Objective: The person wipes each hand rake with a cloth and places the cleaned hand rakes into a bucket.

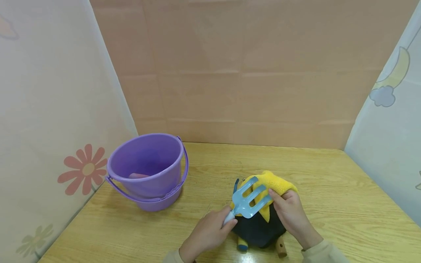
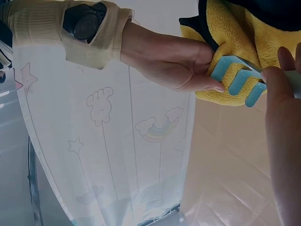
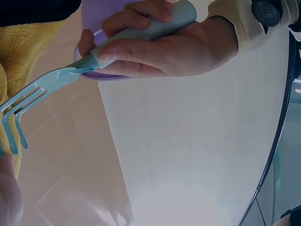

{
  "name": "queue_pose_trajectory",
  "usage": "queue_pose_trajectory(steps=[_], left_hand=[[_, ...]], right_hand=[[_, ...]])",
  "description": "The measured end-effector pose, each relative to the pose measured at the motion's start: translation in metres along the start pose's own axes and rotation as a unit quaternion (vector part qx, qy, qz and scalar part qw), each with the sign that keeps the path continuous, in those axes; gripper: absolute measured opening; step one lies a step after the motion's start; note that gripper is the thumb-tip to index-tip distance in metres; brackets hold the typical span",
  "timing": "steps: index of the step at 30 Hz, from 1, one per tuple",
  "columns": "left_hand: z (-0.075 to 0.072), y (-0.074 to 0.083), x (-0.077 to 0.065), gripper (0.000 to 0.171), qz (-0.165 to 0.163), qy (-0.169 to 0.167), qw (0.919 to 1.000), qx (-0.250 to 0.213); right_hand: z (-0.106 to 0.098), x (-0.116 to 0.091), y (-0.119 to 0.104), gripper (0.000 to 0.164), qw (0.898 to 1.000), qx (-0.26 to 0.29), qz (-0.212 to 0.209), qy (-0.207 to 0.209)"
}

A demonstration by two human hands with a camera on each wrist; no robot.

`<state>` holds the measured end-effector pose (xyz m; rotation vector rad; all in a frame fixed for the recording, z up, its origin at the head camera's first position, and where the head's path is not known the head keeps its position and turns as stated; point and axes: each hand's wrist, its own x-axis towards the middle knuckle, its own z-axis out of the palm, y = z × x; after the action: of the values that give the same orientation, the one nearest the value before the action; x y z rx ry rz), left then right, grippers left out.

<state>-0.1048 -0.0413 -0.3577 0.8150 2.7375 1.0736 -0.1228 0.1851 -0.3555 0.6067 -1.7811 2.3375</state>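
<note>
My left hand (image 1: 208, 230) grips the pale handle of a light blue hand fork (image 1: 245, 202), fingers wrapped round it; the right wrist view shows this grip on the handle (image 3: 150, 28). The fork's tines lie in front of a yellow fuzzy cloth (image 1: 276, 182). With thumb in front, my right hand (image 1: 291, 212) pinches that cloth near the tine tips. Below the cloth is a black fabric piece (image 1: 260, 230), seemingly part of the same bundle. Whether the tines touch the cloth is hard to tell.
A purple bucket (image 1: 171, 179) with its handle down stands on the wooden table (image 1: 204, 175) to the left, a pinkish item (image 1: 138, 175) inside. From under the black fabric poke a yellow rod with a blue end (image 1: 242, 244) and a wooden rod (image 1: 281, 247). Fabric walls surround the table.
</note>
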Motion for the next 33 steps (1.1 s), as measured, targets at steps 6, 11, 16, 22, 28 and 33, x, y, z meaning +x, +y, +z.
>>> queue_pose_trajectory(steps=[6,11,16,22,28,33], left_hand=[[0.000,-0.001,0.000,0.016,-0.003,-0.003,0.9999,0.009],[-0.002,0.000,0.000,0.015,0.000,0.006,0.9999,-0.009],[-0.003,0.002,0.000,0.015,0.009,0.013,0.9997,-0.016],[-0.004,0.004,0.000,0.014,0.013,0.013,0.9992,-0.035],[-0.004,0.007,0.001,0.014,0.015,0.019,0.9990,-0.038],[-0.004,0.010,0.002,0.016,0.024,0.032,0.9983,-0.042]], right_hand=[[0.001,0.000,0.000,0.022,0.999,-0.028,0.007,0.014],[0.002,0.000,-0.001,0.019,0.999,-0.014,0.020,0.042],[0.001,0.001,-0.001,0.027,0.998,0.023,0.029,0.058],[-0.001,-0.001,0.004,0.035,0.994,0.085,0.060,0.032],[0.004,0.000,0.011,0.040,0.989,0.121,0.081,-0.006],[0.009,0.000,0.015,0.044,0.982,0.164,0.082,-0.048]])
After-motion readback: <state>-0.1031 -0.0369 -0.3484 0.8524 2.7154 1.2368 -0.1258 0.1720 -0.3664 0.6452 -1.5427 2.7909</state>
